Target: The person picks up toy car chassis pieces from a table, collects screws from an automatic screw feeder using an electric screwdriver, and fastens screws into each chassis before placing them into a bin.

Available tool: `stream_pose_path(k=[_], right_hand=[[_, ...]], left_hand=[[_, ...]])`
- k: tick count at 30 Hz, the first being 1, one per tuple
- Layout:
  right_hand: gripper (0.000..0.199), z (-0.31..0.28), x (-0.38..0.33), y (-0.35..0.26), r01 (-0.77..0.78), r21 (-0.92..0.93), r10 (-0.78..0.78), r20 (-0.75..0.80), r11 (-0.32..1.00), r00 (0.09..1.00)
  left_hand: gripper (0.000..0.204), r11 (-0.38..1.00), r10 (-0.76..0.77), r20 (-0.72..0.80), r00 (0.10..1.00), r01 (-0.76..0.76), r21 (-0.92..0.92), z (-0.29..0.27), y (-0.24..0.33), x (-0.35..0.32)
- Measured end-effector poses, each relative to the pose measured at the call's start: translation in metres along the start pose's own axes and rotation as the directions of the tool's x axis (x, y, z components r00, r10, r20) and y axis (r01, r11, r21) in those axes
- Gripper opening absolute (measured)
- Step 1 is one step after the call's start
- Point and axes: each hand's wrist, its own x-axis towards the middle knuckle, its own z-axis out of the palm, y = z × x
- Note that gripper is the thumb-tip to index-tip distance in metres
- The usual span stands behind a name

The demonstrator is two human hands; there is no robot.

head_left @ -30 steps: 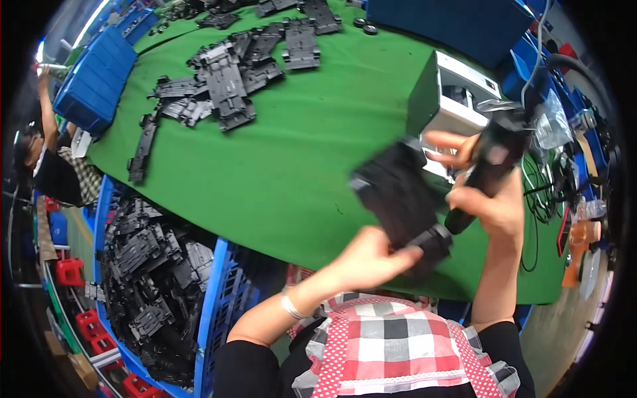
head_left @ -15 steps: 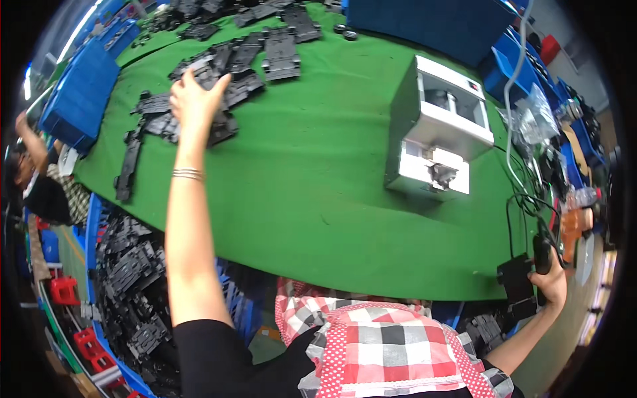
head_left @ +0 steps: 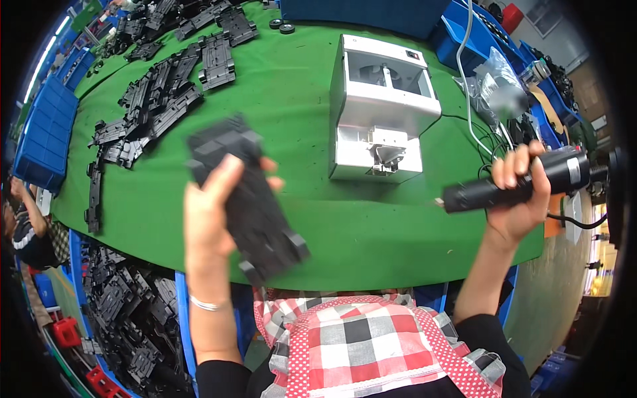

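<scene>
Item: the left hand (head_left: 211,215) was raised above the near edge of the green table (head_left: 292,113), fingers and thumb wrapped round a long black plastic part (head_left: 249,199). The part was held clear of the table, tilted, its far end up and away from the body, its near end pointing down toward the checked red-and-white apron (head_left: 371,345). A thin bracelet (head_left: 207,304) sat on the left forearm.

Item: the right hand (head_left: 521,199) was closed round a black powered screwdriver (head_left: 514,182), held roughly level with its tip pointing toward the left hand. A black cable (head_left: 577,224) ran off the tool's rear, away from the body.

Item: a white and grey boxy machine (head_left: 381,109) stood on the table between the two hands and beyond them, its open front facing the body.

Item: a spread of black plastic parts (head_left: 159,99) lay on the table beyond and outboard of the left hand, well apart from it. Two small black wheels (head_left: 281,26) lay at the far edge.

Item: a blue bin (head_left: 40,136) sat at the table's end, far outboard of the left hand; a second blue crate (head_left: 129,318), below the left forearm, held a heap of black parts.

Item: a clear plastic bag (head_left: 499,86) and a tangle of wires (head_left: 488,136) lay beyond the right hand, near blue bins (head_left: 464,33). Labels on any package were too small to tell.

Item: another person's arm (head_left: 23,205) showed at the table's end, outboard of the left hand.
</scene>
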Motion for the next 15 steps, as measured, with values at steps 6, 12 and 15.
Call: stream_pose_path(k=[6,12,15], right_hand=[[0.028,0.067,0.018,0.048,0.258,-0.193,-0.247,0.081,0.947,0.966],[0.01,0.075,0.036,0.055,0.134,-0.298,-0.095,0.144,0.945,0.985],[0.014,0.07,0.034,0.053,0.001,-0.235,0.022,0.094,0.972,0.995]], left_hand=[[0.027,0.965,-0.256,0.086,0.963,0.259,-0.034,0.025,-0.077,-0.029],[0.022,0.962,-0.273,0.039,0.961,0.273,0.009,0.027,-0.092,-0.03],[0.021,0.962,-0.274,0.024,0.961,0.273,0.026,0.026,-0.095,-0.029]])
